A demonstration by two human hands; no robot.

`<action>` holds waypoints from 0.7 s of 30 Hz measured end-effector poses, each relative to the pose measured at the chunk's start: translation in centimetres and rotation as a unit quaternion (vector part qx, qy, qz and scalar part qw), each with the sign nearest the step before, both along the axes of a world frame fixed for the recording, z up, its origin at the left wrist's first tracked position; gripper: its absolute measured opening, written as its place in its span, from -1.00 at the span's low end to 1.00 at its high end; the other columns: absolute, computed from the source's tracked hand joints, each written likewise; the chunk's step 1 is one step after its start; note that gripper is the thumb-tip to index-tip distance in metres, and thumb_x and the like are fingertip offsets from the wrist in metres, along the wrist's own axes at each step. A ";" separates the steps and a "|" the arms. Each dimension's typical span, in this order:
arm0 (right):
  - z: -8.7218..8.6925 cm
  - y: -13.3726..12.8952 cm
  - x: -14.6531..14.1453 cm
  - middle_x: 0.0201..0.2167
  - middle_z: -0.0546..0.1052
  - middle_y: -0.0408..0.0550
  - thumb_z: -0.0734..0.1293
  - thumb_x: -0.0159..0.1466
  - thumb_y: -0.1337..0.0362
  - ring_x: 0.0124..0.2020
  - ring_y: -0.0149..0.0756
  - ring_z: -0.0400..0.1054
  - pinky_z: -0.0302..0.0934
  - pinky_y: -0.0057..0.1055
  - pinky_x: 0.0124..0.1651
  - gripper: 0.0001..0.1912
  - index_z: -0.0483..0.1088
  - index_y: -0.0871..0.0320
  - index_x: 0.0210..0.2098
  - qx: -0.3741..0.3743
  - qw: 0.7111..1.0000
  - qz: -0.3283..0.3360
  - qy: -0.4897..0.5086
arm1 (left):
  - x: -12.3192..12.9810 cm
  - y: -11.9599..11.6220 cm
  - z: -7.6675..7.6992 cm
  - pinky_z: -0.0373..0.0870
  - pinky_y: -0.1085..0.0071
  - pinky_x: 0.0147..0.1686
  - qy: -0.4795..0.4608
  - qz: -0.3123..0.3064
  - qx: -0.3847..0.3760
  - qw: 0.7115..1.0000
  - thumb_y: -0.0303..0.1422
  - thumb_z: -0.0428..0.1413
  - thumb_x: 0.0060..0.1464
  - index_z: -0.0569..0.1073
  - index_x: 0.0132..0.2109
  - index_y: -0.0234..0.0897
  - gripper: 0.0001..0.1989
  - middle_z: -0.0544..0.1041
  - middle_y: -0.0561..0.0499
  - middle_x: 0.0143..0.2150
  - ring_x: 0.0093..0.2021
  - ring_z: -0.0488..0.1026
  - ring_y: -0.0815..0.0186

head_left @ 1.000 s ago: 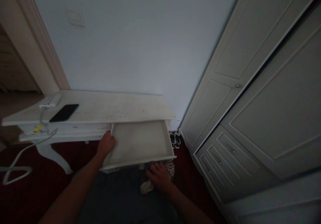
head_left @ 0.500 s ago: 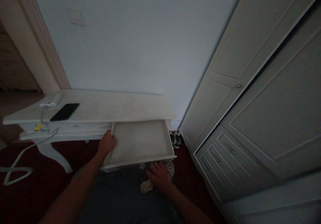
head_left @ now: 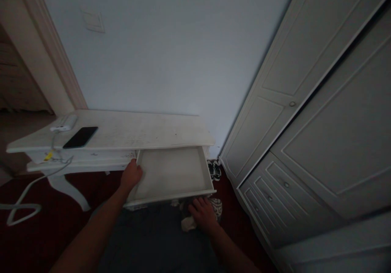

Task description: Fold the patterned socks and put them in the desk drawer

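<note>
A white drawer (head_left: 172, 169) is pulled out of the white table (head_left: 146, 132), and its inside is bare. My left hand (head_left: 132, 175) is closed around the drawer's left side wall, close to the table front. Low by the right end of the drawer front, my right hand (head_left: 204, 215) rests over a bunched cloth (head_left: 216, 208). A patterned part of that cloth shows right of the fingers and a beige part left of them. My right fingertips are bent, and the underside of the grip is hidden. A small drawer knob (head_left: 174, 203) shows left of the cloth.
A dark phone (head_left: 81, 137) and a white plug-like device (head_left: 64, 123) with a cable (head_left: 23, 199) are at the table's left end. Black-and-white shoes (head_left: 214, 170) stand on the dark red floor. A white wardrobe (head_left: 275, 114) rises on the right.
My right hand has slid a little to the right along the drawer front, carrying the cloth. My left hand and the drawer stay put. The view has shifted slightly.
</note>
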State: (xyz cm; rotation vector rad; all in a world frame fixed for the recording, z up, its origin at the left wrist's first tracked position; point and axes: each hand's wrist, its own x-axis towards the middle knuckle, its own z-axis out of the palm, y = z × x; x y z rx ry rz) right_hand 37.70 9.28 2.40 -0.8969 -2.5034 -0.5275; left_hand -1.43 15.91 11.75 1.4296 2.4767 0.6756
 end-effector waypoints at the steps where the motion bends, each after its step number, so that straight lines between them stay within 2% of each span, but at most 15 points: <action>1: 0.2 0.1 1.1 -0.24 0.51 -0.05 0.47 0.37 0.36 -0.19 -0.11 0.29 0.13 -0.20 -0.09 -0.90 0.49 0.06 -0.17 0.003 1.000 -0.012 0.005 | 0.0 0.0 0.0 0.50 0.20 -0.05 0.000 0.000 0.001 1.000 -0.39 0.09 0.16 0.43 0.05 -0.23 -0.70 0.66 -0.27 -0.03 0.03 0.64 -0.03; 4: 1.0 0.3 4.2 -0.22 0.50 -0.02 0.48 0.32 0.42 -0.18 -0.08 0.28 0.12 -0.19 -0.09 -0.82 0.50 0.06 -0.13 0.002 0.998 -0.055 0.018 | 0.0 0.1 0.0 0.50 0.19 -0.03 -0.002 -0.002 0.003 1.000 -0.39 0.09 0.15 0.43 0.06 -0.23 -0.69 0.66 -0.27 -0.03 0.05 0.63 -0.04; 7: 1.7 0.2 5.7 -0.20 0.49 -0.02 0.50 0.29 0.40 -0.16 -0.06 0.28 0.13 -0.19 -0.06 -0.78 0.50 0.04 -0.11 -0.007 0.996 -0.084 0.031 | 0.0 0.1 0.0 0.50 0.19 0.00 -0.004 -0.004 0.003 1.000 -0.41 0.05 0.16 0.43 0.07 -0.24 -0.68 0.66 -0.28 -0.02 0.06 0.63 -0.04; 11: 1.3 -0.3 4.1 -0.17 0.46 -0.02 0.51 0.25 0.39 -0.14 -0.07 0.28 0.13 -0.24 -0.10 -0.76 0.48 0.03 -0.12 -0.023 0.990 -0.103 0.092 | 0.0 0.1 0.1 0.50 0.19 0.02 -0.002 -0.008 0.004 1.000 -0.43 0.01 0.19 0.43 0.07 -0.25 -0.68 0.66 -0.28 0.00 0.08 0.62 -0.03; 14: 1.3 -0.6 1.9 -0.19 0.44 -0.03 0.49 0.24 0.38 -0.15 -0.10 0.28 0.14 -0.26 -0.12 -0.79 0.47 0.04 -0.16 -0.030 0.987 -0.086 0.133 | 0.1 0.1 0.2 0.51 0.20 0.00 0.000 -0.008 0.002 1.000 -0.43 0.02 0.19 0.43 0.07 -0.25 -0.69 0.66 -0.27 -0.02 0.07 0.63 -0.02; 17: 3.3 -0.4 -0.2 -0.18 0.42 -0.03 0.51 0.16 0.28 -0.16 -0.10 0.30 0.18 -0.27 -0.14 -0.71 0.43 0.07 -0.15 -0.087 0.979 -0.055 0.173 | 0.1 0.1 0.2 0.51 0.20 -0.01 0.001 -0.008 -0.006 1.000 -0.42 -0.03 0.25 0.43 0.06 -0.28 -0.72 0.66 -0.31 -0.01 0.06 0.63 -0.03; 19: 5.7 0.0 -1.6 -0.14 0.43 -0.02 0.51 0.11 0.25 -0.15 -0.12 0.33 0.22 -0.28 -0.14 -0.63 0.40 0.09 -0.12 -0.159 0.963 -0.057 0.212 | 0.0 0.1 0.1 0.50 0.20 -0.01 0.001 -0.008 -0.011 1.000 -0.40 -0.06 0.29 0.42 0.07 -0.32 -0.71 0.65 -0.34 0.02 0.07 0.63 -0.04; 21: 8.3 0.6 -3.1 -0.13 0.43 -0.04 0.49 0.14 0.27 -0.14 -0.16 0.35 0.26 -0.32 -0.13 -0.63 0.38 0.08 -0.08 -0.220 0.947 -0.067 0.224 | 0.0 0.2 0.1 0.50 0.20 0.00 -0.001 -0.007 -0.012 1.000 -0.40 -0.05 0.28 0.42 0.09 -0.32 -0.71 0.65 -0.34 0.03 0.07 0.63 -0.03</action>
